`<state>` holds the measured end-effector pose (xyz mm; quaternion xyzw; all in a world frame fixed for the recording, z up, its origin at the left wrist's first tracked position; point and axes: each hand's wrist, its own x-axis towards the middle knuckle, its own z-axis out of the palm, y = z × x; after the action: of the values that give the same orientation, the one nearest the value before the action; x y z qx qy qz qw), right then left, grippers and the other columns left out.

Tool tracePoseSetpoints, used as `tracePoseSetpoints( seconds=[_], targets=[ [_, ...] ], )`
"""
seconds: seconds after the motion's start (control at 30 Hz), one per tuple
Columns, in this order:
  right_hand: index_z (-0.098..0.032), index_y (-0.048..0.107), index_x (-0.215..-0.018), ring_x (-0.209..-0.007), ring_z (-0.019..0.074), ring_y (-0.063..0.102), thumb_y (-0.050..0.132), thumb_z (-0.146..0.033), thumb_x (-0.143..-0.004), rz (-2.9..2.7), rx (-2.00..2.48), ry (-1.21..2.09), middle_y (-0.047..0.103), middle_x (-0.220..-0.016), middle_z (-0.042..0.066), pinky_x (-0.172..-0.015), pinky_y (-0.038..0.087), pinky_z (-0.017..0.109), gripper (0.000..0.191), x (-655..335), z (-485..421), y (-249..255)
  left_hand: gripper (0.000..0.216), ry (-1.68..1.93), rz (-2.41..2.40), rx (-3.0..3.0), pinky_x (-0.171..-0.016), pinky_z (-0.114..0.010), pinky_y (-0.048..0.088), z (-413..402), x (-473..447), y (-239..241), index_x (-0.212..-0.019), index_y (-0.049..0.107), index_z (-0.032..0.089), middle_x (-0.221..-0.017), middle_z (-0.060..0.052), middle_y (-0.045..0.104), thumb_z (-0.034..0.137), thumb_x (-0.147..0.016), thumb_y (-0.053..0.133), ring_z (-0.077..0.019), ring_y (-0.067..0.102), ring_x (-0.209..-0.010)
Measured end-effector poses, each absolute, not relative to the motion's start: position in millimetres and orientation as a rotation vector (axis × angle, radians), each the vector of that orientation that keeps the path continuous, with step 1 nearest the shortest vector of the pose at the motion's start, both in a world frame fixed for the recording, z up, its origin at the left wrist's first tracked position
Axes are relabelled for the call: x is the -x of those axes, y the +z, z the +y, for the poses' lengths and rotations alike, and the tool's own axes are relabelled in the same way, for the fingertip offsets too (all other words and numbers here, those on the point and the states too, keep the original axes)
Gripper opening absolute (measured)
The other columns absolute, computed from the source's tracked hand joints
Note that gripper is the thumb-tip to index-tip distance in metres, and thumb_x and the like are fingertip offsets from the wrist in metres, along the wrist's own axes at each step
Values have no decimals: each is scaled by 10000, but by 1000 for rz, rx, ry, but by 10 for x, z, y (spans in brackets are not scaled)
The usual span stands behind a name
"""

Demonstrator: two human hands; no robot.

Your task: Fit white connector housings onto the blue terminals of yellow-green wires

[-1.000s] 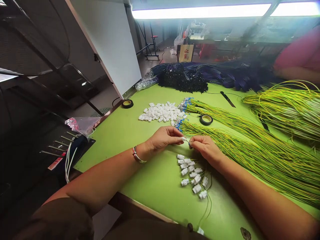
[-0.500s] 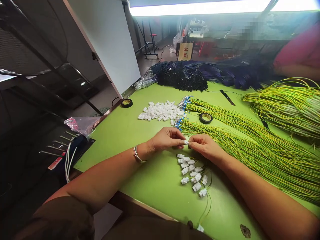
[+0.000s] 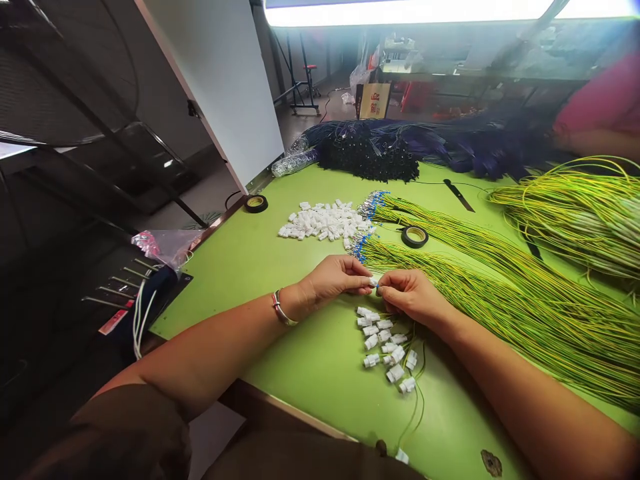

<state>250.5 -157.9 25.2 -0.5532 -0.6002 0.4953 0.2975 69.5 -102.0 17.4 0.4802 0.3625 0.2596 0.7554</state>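
Observation:
My left hand (image 3: 334, 278) pinches a small white connector (image 3: 373, 282) above the green table (image 3: 280, 280). My right hand (image 3: 407, 294) meets it fingertip to fingertip, closed on the end of a green-yellow wire that runs into the connector. Just below my hands lie several finished wires with white connectors (image 3: 387, 347). A heap of loose white connectors (image 3: 325, 221) lies farther back. Two long bundles of green-yellow wires (image 3: 490, 287) stretch to the right, their blue-tipped ends near my hands.
Two rolls of dark tape, one (image 3: 415, 236) between the bundles and one (image 3: 255, 203) at the left edge. A black knife (image 3: 459, 195) and dark wire bundles (image 3: 380, 157) lie at the back. More green-yellow wire (image 3: 575, 213) is coiled at right, by another person's pink sleeve (image 3: 600, 107).
My hands have stayed together with the connector and wire between them. The view has shifted slightly; nothing else on the table has moved.

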Motion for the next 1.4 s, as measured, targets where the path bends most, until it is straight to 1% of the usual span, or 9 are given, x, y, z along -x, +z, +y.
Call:
tracePoseSetpoints(
  seconds=[0.4, 0.67, 0.9, 1.0, 1.1, 1.17, 1.27, 1.33, 1.4],
  targets=[
    [-153, 561, -576, -378, 62, 381, 516, -234, -665, -1600, 1526, 1207, 505, -399, -38, -385, 296, 182, 129, -2475, -1562, 254, 302, 540, 808, -1136, -599, -224, 527, -1043, -712, 219, -728, 644, 57, -627, -50, 676, 213, -559, 841, -116, 651, -555],
    [-160, 540, -564, -357, 61, 376, 531, -248, -664, -1575, 1511, 1247, 512, -396, -34, -367, 277, 183, 134, -2478, -1572, 264, 329, 598, 823, -1044, -630, -226, 527, -1059, -716, 182, -766, 642, 69, -658, -57, 686, 224, -559, 845, -121, 662, -596],
    [-161, 543, -559, -368, 60, 374, 513, -211, -671, -1646, 1523, 1152, 516, -405, -37, -386, 293, 185, 127, -2463, -1574, 223, 340, 597, 811, -1053, -630, -228, 526, -1055, -714, 174, -755, 636, 71, -658, -52, 681, 243, -553, 848, -117, 657, -598],
    [-165, 542, -575, -356, 63, 369, 521, -232, -690, -1634, 1532, 1189, 511, -398, -40, -379, 285, 190, 135, -2468, -1569, 232, 302, 561, 808, -1144, -613, -234, 521, -1038, -715, 187, -723, 637, 71, -636, -49, 672, 239, -568, 835, -111, 638, -572],
    [-161, 565, -621, -391, 84, 428, 539, -276, -725, -1684, 1482, 1244, 532, -438, -30, -407, 332, 206, 157, -2512, -1547, 237, 198, 526, 817, -1316, -545, -202, 480, -1031, -704, 207, -703, 645, 82, -572, -21, 639, 189, -615, 787, -92, 592, -521],
    [-157, 602, -682, -466, 110, 501, 541, -279, -752, -1733, 1477, 1096, 583, -519, -10, -470, 392, 229, 153, -2556, -1520, 223, 107, 470, 796, -1480, -526, -183, 451, -1078, -695, 222, -705, 660, 95, -577, -13, 638, 141, -650, 740, -83, 570, -522],
    [-165, 661, -874, -700, 166, 608, 514, -244, -807, -1805, 1539, 565, 691, -791, 47, -666, 462, 284, 180, -2608, -1481, 172, 57, 257, 597, -1688, -580, -183, 461, -1232, -687, 254, -755, 691, 118, -680, -26, 681, 110, -699, 683, -93, 592, -592],
    [-174, 656, -1022, -866, 202, 612, 504, -227, -830, -1931, 1591, 260, 691, -970, 77, -770, 448, 313, 251, -2608, -1475, 132, 92, 98, 410, -1768, -627, -191, 475, -1329, -681, 289, -821, 707, 142, -751, -34, 702, 149, -741, 663, -110, 619, -649],
    [-183, 646, -1079, -906, 223, 589, 516, -241, -839, -2097, 1671, 56, 673, -990, 89, -748, 425, 315, 280, -2577, -1493, 106, 108, 22, 310, -1864, -644, -197, 471, -1353, -665, 331, -841, 717, 161, -777, -37, 708, 216, -776, 650, -121, 626, -673]
  ],
)
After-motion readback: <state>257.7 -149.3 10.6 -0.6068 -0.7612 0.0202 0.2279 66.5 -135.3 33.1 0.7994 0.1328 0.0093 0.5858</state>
